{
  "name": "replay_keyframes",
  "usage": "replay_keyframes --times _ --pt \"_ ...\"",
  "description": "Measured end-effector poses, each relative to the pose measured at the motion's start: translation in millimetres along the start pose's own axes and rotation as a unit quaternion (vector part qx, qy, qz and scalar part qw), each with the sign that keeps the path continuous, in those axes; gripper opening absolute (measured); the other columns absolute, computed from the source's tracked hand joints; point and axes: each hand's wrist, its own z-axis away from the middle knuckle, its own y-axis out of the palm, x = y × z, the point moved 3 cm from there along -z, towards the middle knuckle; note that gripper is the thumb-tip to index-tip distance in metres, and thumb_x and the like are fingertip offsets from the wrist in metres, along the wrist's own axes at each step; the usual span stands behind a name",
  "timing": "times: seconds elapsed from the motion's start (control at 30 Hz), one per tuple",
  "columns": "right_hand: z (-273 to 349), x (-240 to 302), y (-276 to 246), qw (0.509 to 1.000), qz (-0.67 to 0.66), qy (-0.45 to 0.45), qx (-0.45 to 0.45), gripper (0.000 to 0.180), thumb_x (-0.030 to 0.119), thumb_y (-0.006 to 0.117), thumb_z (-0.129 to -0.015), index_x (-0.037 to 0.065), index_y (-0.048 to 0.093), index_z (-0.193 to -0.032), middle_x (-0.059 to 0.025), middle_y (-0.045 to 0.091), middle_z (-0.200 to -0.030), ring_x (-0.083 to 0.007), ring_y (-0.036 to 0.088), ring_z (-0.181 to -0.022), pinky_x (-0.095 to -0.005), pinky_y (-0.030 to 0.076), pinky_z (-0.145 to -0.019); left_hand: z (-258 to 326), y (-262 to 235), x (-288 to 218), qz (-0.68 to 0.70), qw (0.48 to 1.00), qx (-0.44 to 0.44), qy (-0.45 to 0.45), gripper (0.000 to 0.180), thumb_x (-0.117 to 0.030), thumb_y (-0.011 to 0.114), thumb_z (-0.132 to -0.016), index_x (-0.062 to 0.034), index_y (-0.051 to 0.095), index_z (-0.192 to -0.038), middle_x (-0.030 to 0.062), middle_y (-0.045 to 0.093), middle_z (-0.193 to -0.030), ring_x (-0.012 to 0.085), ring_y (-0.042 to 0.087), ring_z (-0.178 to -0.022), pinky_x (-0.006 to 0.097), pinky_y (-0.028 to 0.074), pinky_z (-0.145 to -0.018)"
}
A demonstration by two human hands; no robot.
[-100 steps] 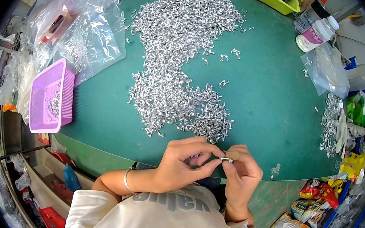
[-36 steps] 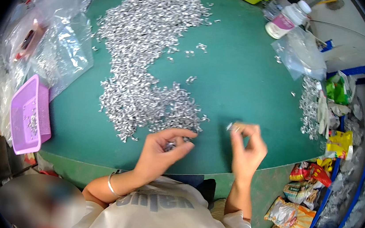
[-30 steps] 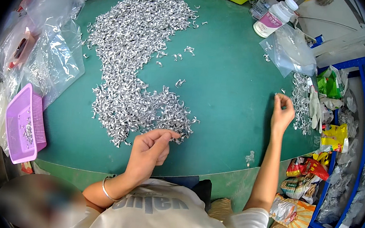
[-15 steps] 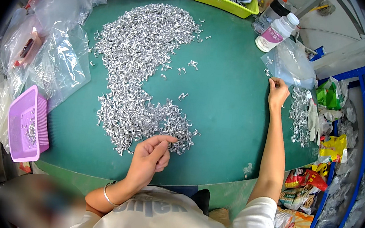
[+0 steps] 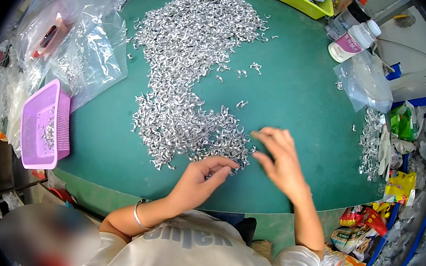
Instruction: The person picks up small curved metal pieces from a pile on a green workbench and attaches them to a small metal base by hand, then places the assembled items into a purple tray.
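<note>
A long heap of small curved silver metal pieces (image 5: 189, 58) lies on the green table (image 5: 295, 95). At the heap's near end is my left hand (image 5: 197, 183), its thumb and forefinger pressed together. Whatever lies between those fingertips is too small to make out. My right hand (image 5: 284, 166) is just right of the heap's near end, thumb and fingers apart, with nothing visible in it. Its fingertips are slightly blurred and point toward the loose pieces there. A few single pieces (image 5: 242, 74) lie apart from the heap.
A second, smaller pile of silver pieces (image 5: 370, 144) is at the right edge, beside a pale glove (image 5: 385, 151) and a clear bag (image 5: 366, 79). Bottles (image 5: 354, 41) stand at back right. Left are a purple basket (image 5: 63, 122) and plastic bags (image 5: 94, 53); a green tray (image 5: 294, 0) stands behind.
My right hand has come back from beside the clear bag at the right to the heap's near end, and its pinched fingers have parted. My left hand stays pinched; the whole view has shifted.
</note>
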Motion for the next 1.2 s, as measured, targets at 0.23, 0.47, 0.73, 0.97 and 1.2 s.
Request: replay_keyframes --times 0.23,0.47,0.73,0.97,1.2 --pt "25 -1 14 0.975 -0.119 0.123 -0.141 0.011 -0.005 0.065 -0.067 -0.001 0.059 -0.076 -0.0098 0.057 -0.074 -0.0242 0.053 -0.068 -0.0314 0.042 -0.061 -3 6 -8 -0.33 0.937 0.01 0.116 0.01 -0.005 0.055 -0.082 -0.001 0.06 -0.089 0.0149 0.057 -0.062 0.024 0.054 -0.047 0.031 0.04 -0.045" --pt "26 -5 3 0.977 -0.1 0.168 -0.086 0.014 -0.004 0.064 -0.068 0.0 0.061 -0.081 -0.0093 0.059 -0.076 -0.0207 0.052 -0.065 -0.0295 0.043 -0.06 -2 -2 -4 -0.146 0.989 0.012 0.001 0.014 -0.005 0.048 -0.086 -0.0008 0.059 -0.093 0.0056 0.047 -0.054 0.0098 0.044 -0.048 0.025 0.037 -0.047" --pt "-64 -30 20 0.99 0.008 0.0 -0.14 0.013 0.002 0.064 -0.069 0.001 0.06 -0.082 -0.0096 0.056 -0.08 -0.026 0.05 -0.08 -0.0358 0.04 -0.071 -3 6 -10 -0.149 0.987 0.023 0.048 0.016 -0.003 0.046 -0.086 -0.0009 0.059 -0.096 0.0044 0.045 -0.054 0.0095 0.041 -0.049 0.025 0.036 -0.047" --pt "-50 -47 6 0.985 0.079 0.009 -0.156 0.006 0.008 0.064 -0.072 0.004 0.06 -0.074 -0.0097 0.058 -0.075 -0.0266 0.053 -0.074 -0.036 0.039 -0.07 -1 -9 -13 -0.169 0.984 0.027 0.054 0.011 -0.004 0.05 -0.085 -0.0017 0.06 -0.091 0.0126 0.058 -0.067 0.0202 0.05 -0.047 0.029 0.04 -0.047" --pt "6 -178 -102 0.858 0.37 0.204 -0.292 0.011 0.014 0.063 -0.075 0.003 0.06 -0.072 -0.0116 0.059 -0.071 -0.0292 0.054 -0.07 -0.0405 0.042 -0.064 0 -16 -14 -0.175 0.984 0.017 0.039 0.011 -0.005 0.053 -0.084 -0.0016 0.061 -0.09 0.0101 0.062 -0.074 0.0135 0.048 -0.048 0.025 0.039 -0.047"
